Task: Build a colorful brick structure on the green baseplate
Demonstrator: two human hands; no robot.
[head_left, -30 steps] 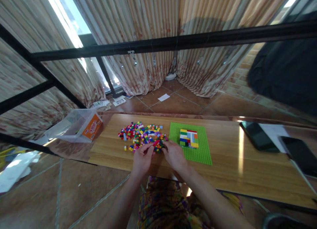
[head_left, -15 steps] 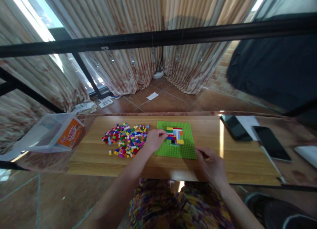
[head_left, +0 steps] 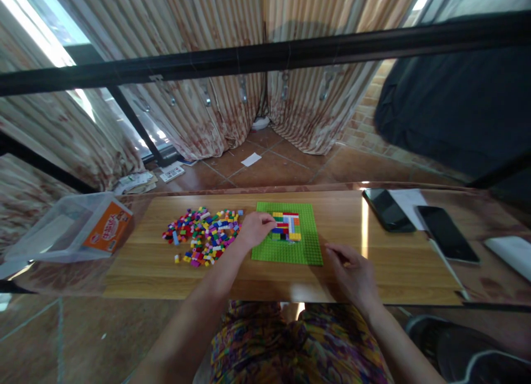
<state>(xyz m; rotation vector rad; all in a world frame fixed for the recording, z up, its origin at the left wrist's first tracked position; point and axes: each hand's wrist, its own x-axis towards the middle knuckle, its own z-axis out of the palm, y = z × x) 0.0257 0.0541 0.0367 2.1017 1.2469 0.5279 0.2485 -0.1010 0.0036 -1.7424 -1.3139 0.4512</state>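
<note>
A green baseplate [head_left: 305,250] lies on the wooden table [head_left: 385,262], with a small block of coloured bricks [head_left: 288,226] built on it. My left hand [head_left: 256,228] rests at the plate's left edge, its fingers pinched together against the left side of the build; what they grip is too small to name. My right hand [head_left: 352,273] lies on the table just right of the plate's near corner, fingers loosely curled, touching the wood. A loose pile of small coloured bricks [head_left: 201,235] spreads out left of the plate.
A clear plastic tub with an orange label [head_left: 70,228] stands at the table's left end. Two dark phones [head_left: 388,209] [head_left: 447,232] and white paper lie at the right. A black bar [head_left: 265,55] crosses overhead. Curtains and tiled floor lie beyond.
My left hand went from the brick pile to the build on the plate. My right hand moved away to the right of the plate. The view shifted left.
</note>
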